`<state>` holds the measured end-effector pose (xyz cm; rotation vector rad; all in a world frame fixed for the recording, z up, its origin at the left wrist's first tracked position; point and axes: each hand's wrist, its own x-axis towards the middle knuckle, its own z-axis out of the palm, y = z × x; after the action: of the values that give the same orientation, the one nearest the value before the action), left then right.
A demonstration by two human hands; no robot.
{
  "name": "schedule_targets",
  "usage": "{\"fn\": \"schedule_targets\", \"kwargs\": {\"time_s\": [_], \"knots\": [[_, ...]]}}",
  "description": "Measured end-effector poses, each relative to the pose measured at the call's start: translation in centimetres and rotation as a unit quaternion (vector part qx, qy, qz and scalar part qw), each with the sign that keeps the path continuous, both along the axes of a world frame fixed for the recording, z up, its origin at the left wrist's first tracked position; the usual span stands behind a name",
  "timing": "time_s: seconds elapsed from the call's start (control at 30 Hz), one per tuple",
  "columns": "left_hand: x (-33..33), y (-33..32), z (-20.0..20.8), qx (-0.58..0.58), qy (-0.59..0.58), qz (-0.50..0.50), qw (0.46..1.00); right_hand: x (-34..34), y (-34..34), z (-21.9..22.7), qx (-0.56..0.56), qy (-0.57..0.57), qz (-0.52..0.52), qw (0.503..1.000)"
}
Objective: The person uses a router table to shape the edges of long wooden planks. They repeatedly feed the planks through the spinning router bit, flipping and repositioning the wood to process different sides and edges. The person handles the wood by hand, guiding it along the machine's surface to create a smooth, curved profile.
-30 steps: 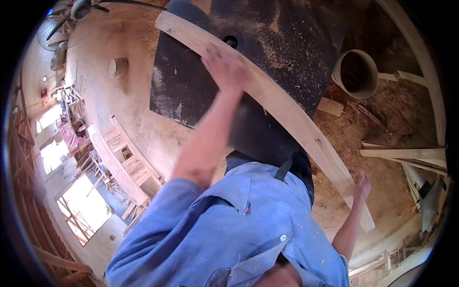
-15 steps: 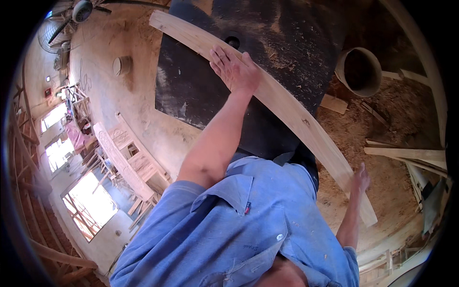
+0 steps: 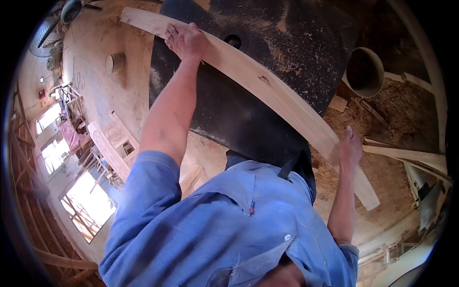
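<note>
A long pale wooden board lies slantwise over a dark, dust-covered machine table, its lower right end sticking out past the edge. A dark knot marks its middle. My left hand grips the board near its far left end, thumb on top and fingers bent at the near edge. Toward the other end my right hand is closed round the board, thumb up; its fingers are partly hidden. Just beyond the board's far edge, a round dark spindle opening sits in the table.
A round open-mouthed bin or pipe stands right of the table amid shavings. Wood offcuts lie farther right. On the left are a carved wooden panel, a round container on the floor and a fan.
The board has shifted to the left along the table, past the spindle opening. My left hand has travelled left with it, and my right hand has moved up and slightly left.
</note>
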<state>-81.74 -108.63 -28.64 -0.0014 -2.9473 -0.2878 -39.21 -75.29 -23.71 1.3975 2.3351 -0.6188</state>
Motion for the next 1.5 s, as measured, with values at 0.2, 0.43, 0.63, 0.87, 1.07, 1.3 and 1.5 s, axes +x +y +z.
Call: {"fn": "schedule_targets", "kwargs": {"time_s": [0.2,0.43,0.63,0.87,1.07,1.3,1.5], "knots": [[-0.2,-0.1,1.0,0.021,-0.011,0.014,1.0,3.5,2.1,-0.4,0.166,0.009,0.177,0.97],[12.4,7.7,0.7,0.051,-0.023,0.02,0.998,35.5,16.6,-1.5,0.408,-0.017,0.047,0.912],[17.5,11.8,3.2,0.029,-0.09,0.025,0.995,41.0,17.9,-3.9,0.211,0.018,-0.477,0.853],[14.2,10.4,2.2,0.035,-0.071,0.045,0.996,38.2,19.5,-6.1,0.23,-0.135,-0.393,0.88],[8.7,6.5,0.3,0.021,-0.038,0.067,0.997,27.6,16.8,-5.5,0.308,-0.185,-0.215,0.908],[2.8,1.0,-0.2,0.032,0.009,0.073,0.997,12.4,13.2,-1.8,0.268,0.053,-0.393,0.878],[-1.8,-3.3,-0.5,0.011,-0.03,0.109,0.994,5.9,10.7,-2.8,0.386,0.142,-0.245,0.878]]}}
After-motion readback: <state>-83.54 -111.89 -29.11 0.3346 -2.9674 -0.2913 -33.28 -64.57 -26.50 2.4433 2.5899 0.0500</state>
